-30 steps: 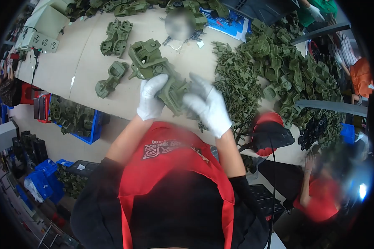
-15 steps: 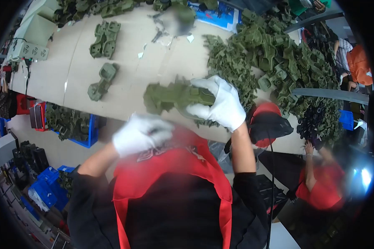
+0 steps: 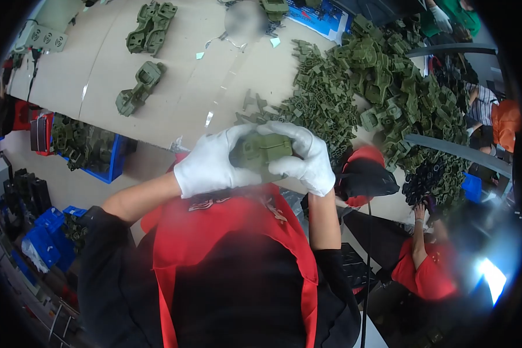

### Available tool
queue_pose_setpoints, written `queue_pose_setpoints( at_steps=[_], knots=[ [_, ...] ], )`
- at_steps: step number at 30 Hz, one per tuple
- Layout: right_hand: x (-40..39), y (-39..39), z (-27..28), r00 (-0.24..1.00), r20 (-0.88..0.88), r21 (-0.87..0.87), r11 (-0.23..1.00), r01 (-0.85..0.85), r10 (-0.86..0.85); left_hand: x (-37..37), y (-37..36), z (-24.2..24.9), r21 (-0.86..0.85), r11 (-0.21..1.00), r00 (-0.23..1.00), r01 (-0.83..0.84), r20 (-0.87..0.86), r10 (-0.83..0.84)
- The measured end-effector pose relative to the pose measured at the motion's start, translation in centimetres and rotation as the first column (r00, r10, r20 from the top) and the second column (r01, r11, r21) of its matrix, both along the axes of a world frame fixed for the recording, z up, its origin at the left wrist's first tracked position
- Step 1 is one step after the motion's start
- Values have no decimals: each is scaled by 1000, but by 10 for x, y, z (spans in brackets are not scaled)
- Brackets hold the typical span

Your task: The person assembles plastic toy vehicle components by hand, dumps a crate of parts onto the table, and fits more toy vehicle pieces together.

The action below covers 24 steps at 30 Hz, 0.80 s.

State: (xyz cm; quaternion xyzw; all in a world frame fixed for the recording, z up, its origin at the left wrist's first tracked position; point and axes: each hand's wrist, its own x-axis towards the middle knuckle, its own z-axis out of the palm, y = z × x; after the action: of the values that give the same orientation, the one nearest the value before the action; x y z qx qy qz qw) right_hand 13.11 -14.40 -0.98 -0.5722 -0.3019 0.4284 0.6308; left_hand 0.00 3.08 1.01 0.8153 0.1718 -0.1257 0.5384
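Observation:
Between my white-gloved hands is an olive-green moulded plastic toy vehicle body (image 3: 263,152), held close to my chest at the table's near edge. My left hand (image 3: 211,165) wraps round its left end, and my right hand (image 3: 305,158) grips the other end. Both hide much of its outline. Beyond them on the table lie a smaller green vehicle part (image 3: 141,87) and a longer green chassis-like part (image 3: 151,28). To the right of my hands spreads a heap of small green plastic parts (image 3: 319,87).
Larger green shells (image 3: 383,64) pile up at the right, by a grey metal bar (image 3: 458,152). A blue crate (image 3: 117,159) with green parts stands left below the table (image 3: 174,75). A co-worker in red (image 3: 426,269) handles dark parts at the right.
My left hand has come up and right to take hold of the green body. My right hand has drawn it closer to me, and the view has shifted slightly.

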Motion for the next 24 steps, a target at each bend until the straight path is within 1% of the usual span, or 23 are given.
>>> queue_pose_setpoints(
  at_steps=[1,3,4,6,7,8,9,10,11,12,13,14,15,16,17,18,19,20,21,22,24],
  knots=[
    [-3,3,0,1000,-2,-3,1000,-7,7,-1,-3,-3,-3,1000,1000,-7,-2,7],
    [-11,7,0,994,-26,-79,992,102,-105,-4,-9,-16,32,995,971,-95,222,86],
    [-13,8,2,995,-29,-85,992,93,-96,-4,-11,-19,27,994,971,-104,218,96],
    [-16,12,9,977,172,-266,949,168,-125,-2,-8,-27,-229,969,964,-88,224,141],
    [-19,14,10,979,166,-269,950,159,-117,-2,-11,-36,-311,944,939,-106,281,198],
    [-21,15,11,966,225,-286,940,188,-126,-2,-10,-37,-313,943,939,-114,275,205],
    [-22,15,11,949,284,-299,928,220,-133,-1,-7,-33,-388,917,964,-92,196,180],
    [-22,16,11,950,284,-299,929,215,-129,3,-4,-30,-461,884,982,-75,121,146],
    [-21,17,10,970,134,-318,918,236,-203,8,1,-26,-368,929,992,-42,96,83],
    [-19,19,8,961,-18,-340,906,253,-275,13,6,-24,-271,963,998,-3,62,21],
    [-15,15,-6,949,-60,-265,922,283,-309,18,12,-31,-243,968,997,68,61,-54],
    [-10,12,-11,951,-54,-258,924,280,-304,18,16,-27,-237,969,996,64,68,-49],
    [-5,8,-13,928,-45,-226,909,350,-369,16,21,-17,-39,999,996,24,90,-20],
    [1,2,-16,900,-41,-194,887,419,-434,13,25,-12,159,987,994,-20,113,2],
    [8,-8,-20,840,-125,-161,846,508,-528,7,34,-21,278,956,987,-92,153,50],
    [14,-17,-26,763,-213,-135,792,595,-610,5,35,-25,283,955,987,-93,156,50],
    [16,-22,-33,719,-290,-94,766,636,-632,2,35,-29,-194,968,978,-161,102,183],
    [15,-24,-38,723,-289,-90,770,632,-627,0,33,-34,-623,750,960,-223,-7,280],
    [14,-24,-42,691,-334,-109,754,647,-641,6,30,-42,-686,699,953,-200,31,303],
    [12,-26,-46,656,-376,-133,739,661,-655,7,30,-43,-686,699,950,-202,37,310],
    [14,-31,-52,673,-356,-139,749,648,-648,12,30,-39,-757,602,937,-254,-38,348]
  ],
)
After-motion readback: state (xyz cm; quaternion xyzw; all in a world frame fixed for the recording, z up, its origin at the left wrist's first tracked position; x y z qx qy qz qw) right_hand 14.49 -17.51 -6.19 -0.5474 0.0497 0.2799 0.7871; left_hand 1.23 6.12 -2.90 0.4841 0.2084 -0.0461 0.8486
